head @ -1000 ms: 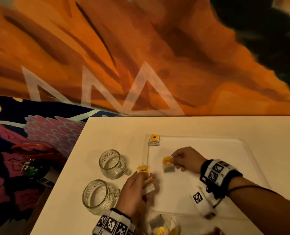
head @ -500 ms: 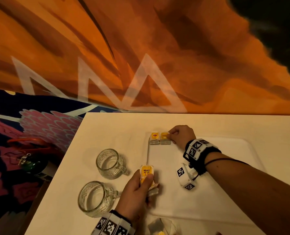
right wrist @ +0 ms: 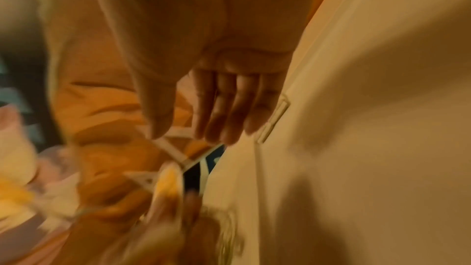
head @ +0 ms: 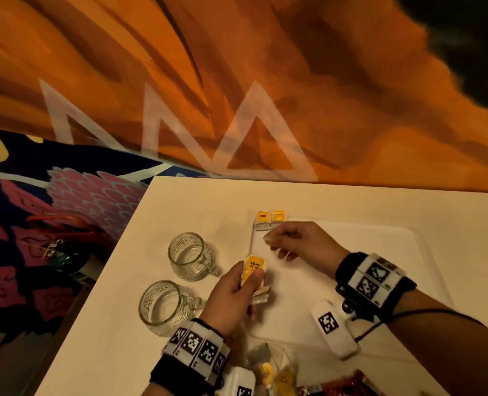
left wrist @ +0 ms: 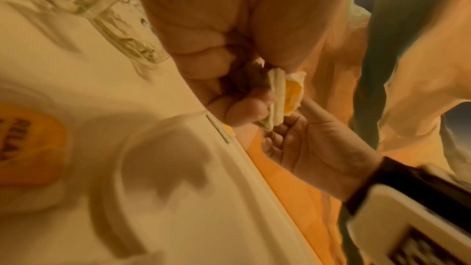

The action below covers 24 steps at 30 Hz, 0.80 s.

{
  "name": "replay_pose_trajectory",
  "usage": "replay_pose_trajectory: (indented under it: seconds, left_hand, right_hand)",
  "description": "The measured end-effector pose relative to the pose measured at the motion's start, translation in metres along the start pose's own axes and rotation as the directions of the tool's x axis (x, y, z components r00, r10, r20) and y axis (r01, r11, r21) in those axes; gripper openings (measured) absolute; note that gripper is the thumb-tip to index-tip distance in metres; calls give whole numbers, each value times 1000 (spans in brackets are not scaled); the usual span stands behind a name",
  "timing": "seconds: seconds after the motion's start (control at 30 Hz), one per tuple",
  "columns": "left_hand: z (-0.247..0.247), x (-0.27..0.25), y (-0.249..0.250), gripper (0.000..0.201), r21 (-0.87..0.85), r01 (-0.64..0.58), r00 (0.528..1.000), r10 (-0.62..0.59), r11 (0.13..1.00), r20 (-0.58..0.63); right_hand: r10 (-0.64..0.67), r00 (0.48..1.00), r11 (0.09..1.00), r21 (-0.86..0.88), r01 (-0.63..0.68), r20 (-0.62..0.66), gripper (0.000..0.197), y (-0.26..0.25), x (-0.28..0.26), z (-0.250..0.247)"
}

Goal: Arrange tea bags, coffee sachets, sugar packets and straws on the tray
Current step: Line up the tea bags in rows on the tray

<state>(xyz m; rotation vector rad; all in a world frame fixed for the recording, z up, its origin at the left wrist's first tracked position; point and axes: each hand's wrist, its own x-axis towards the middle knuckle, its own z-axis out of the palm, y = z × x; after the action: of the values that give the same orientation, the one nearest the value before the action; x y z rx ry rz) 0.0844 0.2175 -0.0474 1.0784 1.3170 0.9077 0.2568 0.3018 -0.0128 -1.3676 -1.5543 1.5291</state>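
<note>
Head view: your right hand (head: 300,244), fingers loose and empty, has come back from the two tea bags (head: 270,220) now side by side at the tray's (head: 380,238) far-left corner. Left wrist view: your left hand (left wrist: 229,80) pinches more bags (left wrist: 285,96). Right wrist view: blurred, fingers relaxed. Third bag goes next, likely.

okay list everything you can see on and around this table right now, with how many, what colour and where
tray: one, white, on the table's right part
table: one, cream
placed tea bags: two, yellow tags, side by side at the tray's far left corner
held tea bags: small bunch, yellow, in the left hand
glass mugs: two, clear, left of the tray
loose packets: several, yellow and red, near table edge, count unclear
left hand: grips the held tea bags
right hand: holds nothing, over the tray
</note>
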Motion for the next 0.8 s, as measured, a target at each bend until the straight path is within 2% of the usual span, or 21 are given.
replay_pose_trajectory:
  seconds: [0.07,0.13,0.23,0.33,0.43,0.53,0.63,0.7,0.8]
  left_hand:
    - [3,0,2,13,27,-32,999,32,999,17]
    - [4,-1,4,15,50,-55,997,52,997,49]
    - [5,-5,7,25,91,-67,994,59,994,89]
    - [3,-9,7,16,70,-58,995,52,996,87]
    - [-4,-14,3,8,86,-60,998,58,994,31]
    - [-10,-17,5,2,104,-112,991,118,988,-56]
    - [-10,-18,19,24,175,-192,975,208,966,-82]
    - [-5,-18,26,35,243,-216,971,235,946,-50]
    - [2,-15,30,14,311,-233,967,253,921,-25]
  right_hand:
    - [-11,995,999,-43,16,100,9,1,-19,7]
    - [-41,994,997,-57,47,104,6,8,-29,10]
    - [-75,996,996,-35,77,50,9,10,-38,10]
    - [-106,994,994,-5,106,-11,8,5,-44,6]
    - [-142,986,990,-3,142,-92,10,-2,-48,-3]
    - [-204,975,960,-212,181,-92,10,-9,-51,-14]
    - [-270,963,837,-489,244,18,7,-16,-57,-18]
    - [-304,949,776,-554,300,87,4,-21,-60,-17]
    - [-347,934,775,-535,336,84,4,-22,-62,-13]
